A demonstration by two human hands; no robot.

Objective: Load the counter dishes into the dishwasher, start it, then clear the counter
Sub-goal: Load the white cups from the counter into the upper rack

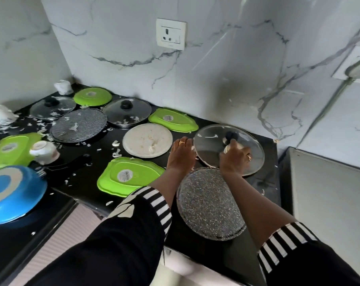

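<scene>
Sleeves (123, 234), black with striped cuffs, closest to the lens; just past them a speckled grey plate (210, 205) lies flat on the black worktop (267, 182). Task item in hand: glass lid (247, 141), far right of the worktop near the wall, its near rim meeting the speckled plate's far edge. Left hand (181, 155) at the lid's left rim, fingers arched down; I cannot tell whether it grips the rim or only steadies it. Right hand (234, 159) over the lid beside the black knob (230, 135), fingers curled round a small white scrap (226, 149); what it is, unclear. My judgement: get the shreds off the glass first, then lift by the knob with the other hand supporting the rim, keep it level, and raise it clear of the speckled plate before swinging away; smooth glass may slip. Containers: white bowl (44, 151) upturned against a green plate (12, 149), second white bowl (1, 116) tipped over at far left, blue pan (10, 193) inverted at the near left. None shows contents; white shreds (116, 143) lie loose over worktop and lids.
</scene>
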